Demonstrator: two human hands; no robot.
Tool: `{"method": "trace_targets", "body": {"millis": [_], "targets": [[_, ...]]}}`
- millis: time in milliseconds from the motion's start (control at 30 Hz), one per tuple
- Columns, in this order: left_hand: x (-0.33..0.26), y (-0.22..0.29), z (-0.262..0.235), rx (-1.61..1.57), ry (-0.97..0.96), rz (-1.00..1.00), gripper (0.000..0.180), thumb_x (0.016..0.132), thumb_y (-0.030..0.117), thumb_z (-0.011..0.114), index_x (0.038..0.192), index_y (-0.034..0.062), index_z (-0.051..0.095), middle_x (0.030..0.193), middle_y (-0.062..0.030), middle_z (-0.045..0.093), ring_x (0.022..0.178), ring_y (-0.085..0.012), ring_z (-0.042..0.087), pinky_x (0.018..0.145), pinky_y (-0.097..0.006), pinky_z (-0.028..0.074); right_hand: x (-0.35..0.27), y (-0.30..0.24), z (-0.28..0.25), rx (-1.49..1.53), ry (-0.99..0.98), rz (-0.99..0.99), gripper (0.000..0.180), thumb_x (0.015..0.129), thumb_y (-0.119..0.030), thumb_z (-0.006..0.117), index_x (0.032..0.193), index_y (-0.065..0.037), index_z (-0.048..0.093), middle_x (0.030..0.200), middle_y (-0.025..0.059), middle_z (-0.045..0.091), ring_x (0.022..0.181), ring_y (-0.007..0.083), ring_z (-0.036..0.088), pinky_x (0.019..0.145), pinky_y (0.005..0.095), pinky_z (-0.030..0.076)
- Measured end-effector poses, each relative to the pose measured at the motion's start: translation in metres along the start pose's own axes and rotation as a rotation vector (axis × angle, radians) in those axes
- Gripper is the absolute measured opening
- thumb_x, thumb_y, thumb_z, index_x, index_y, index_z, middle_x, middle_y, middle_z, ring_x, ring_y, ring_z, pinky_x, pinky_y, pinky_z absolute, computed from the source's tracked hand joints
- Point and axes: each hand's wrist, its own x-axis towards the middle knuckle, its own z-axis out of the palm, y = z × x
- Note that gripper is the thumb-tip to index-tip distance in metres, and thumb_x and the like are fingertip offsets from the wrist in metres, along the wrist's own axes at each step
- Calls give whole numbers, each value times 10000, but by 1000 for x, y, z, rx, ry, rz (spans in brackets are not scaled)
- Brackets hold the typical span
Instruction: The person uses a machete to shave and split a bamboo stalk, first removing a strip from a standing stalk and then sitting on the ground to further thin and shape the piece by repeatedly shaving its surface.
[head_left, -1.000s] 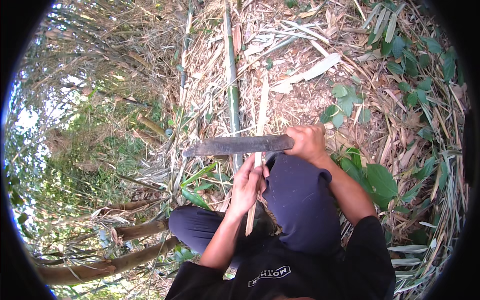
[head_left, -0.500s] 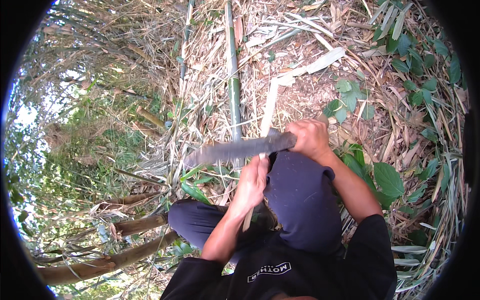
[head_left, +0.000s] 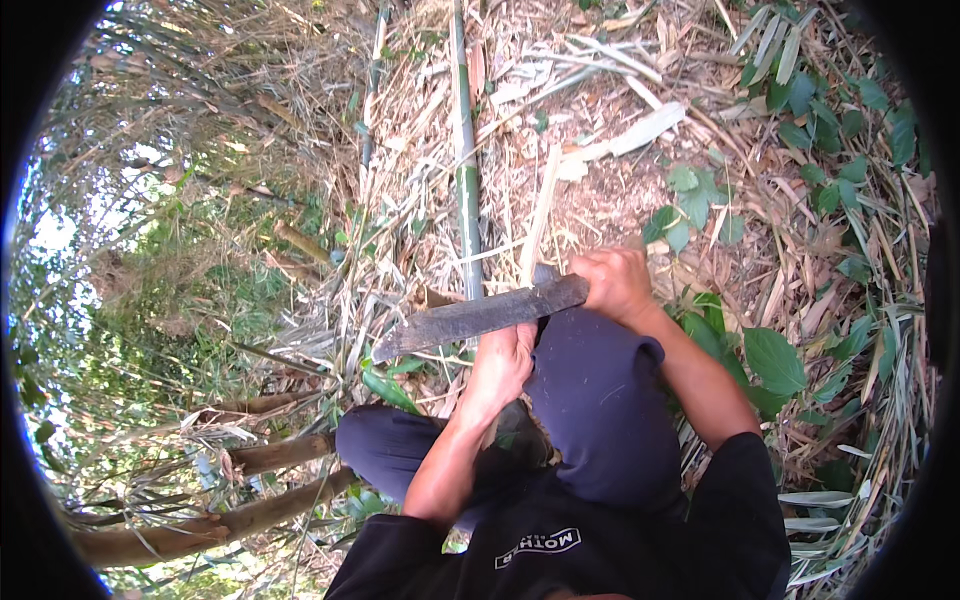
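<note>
My right hand (head_left: 612,285) is closed round the handle end of a machete, close above my raised right knee. Its broad dark blade (head_left: 470,318) points left, with the tip a little lower than the handle. Under the blade, my left hand (head_left: 503,368) is closed on a pale bamboo strip (head_left: 541,215). Blade and knee hide its fingertips. The strip runs away from me past the far side of the blade. Whether the edge bites into the strip, I cannot tell.
Beyond the blade a green bamboo pole (head_left: 466,190) lies lengthwise. A flat pale sheath (head_left: 645,130) rests on the leaf litter. Leafy plants (head_left: 775,360) grow at my right. Thick brown stems (head_left: 280,452) lie to my left.
The machete, blurred before, now shows sharply and sits slightly nearer me, covering my left fingertips. The far part of the bamboo strip has shifted and looks narrower.
</note>
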Motion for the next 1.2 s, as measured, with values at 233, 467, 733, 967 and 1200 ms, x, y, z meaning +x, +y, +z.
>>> {"method": "trace_targets", "body": {"millis": [233, 467, 733, 967, 1200], "targets": [[-43, 17, -4, 60, -119, -224, 178, 997, 81, 466, 1129, -22, 526, 753, -266, 580, 728, -479, 586, 645, -482, 459, -12, 6, 4, 78, 2, 174, 412, 674, -462, 733, 668, -76, 588, 610, 109, 598, 586, 319, 625, 584, 428, 494], [-101, 12, 1, -175, -209, -272, 165, 1020, 131, 457, 1090, -7, 516, 622, -159, 488, 521, -252, 515, 524, -384, 408, -4, 13, -6, 265, -106, 515, 340, 723, -421, 749, 731, -86, 688, 559, 156, 614, 541, 339, 649, 552, 435, 531], [-59, 16, -8, -384, -60, -423, 255, 1060, 237, 402, 939, 38, 505, 639, 6, 374, 581, -105, 366, 536, -291, 342, -22, 5, 17, 257, 135, 648, 221, 764, -254, 665, 709, -39, 670, 522, 139, 552, 464, 294, 567, 500, 398, 460], [8, 12, 3, -147, -29, -170, 339, 1062, 266, 397, 916, -20, 506, 711, -116, 472, 686, -204, 460, 651, -386, 414, -8, -4, 4, 7, 16, 239, 281, 712, -360, 721, 674, -96, 632, 618, 114, 626, 571, 304, 649, 536, 416, 495], [3, 11, -1, 42, -60, -5, 163, 963, 67, 429, 920, -44, 539, 775, -218, 524, 736, -402, 502, 717, -469, 421, -4, 1, -2, 22, 25, 9, 309, 679, -378, 704, 646, -101, 573, 646, 96, 625, 634, 308, 651, 628, 427, 523]]}}
